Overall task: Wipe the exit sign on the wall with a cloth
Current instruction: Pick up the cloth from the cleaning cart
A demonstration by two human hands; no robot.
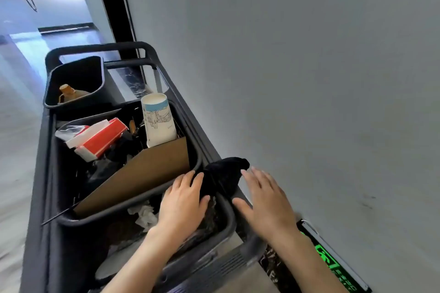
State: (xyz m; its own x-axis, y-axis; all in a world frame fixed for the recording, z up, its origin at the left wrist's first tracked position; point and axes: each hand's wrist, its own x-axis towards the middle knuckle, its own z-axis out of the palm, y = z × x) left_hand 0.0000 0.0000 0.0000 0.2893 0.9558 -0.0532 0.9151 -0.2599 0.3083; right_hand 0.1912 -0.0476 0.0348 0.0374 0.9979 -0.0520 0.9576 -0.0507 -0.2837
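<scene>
**Both hands at a black cloth on the cart's wall-side rail**

A black cloth (225, 177) is draped over the rail of a dark grey cleaning cart (40, 173), on the edge nearest the grey wall (309, 78). The left hand (182, 201) rests on the cloth's left side, fingers spread and thumb against the fabric, not closed around it. The right hand (264, 200) lies open, palm down, its fingertips touching the cloth's right edge.

The green-lit exit sign (333, 261) sits low on the wall, near the frame's bottom right corner, just beyond the right wrist and partly hidden by that forearm.

In the cart's middle bin (133, 207) are a sheet of brown cardboard (145, 171), an upturned paper cup (158, 121) and a red-and-white carton (100, 138). The far bin (76, 78) holds a brown bottle (67, 94); crumpled tissue (145, 215) lies in the near bin.
</scene>
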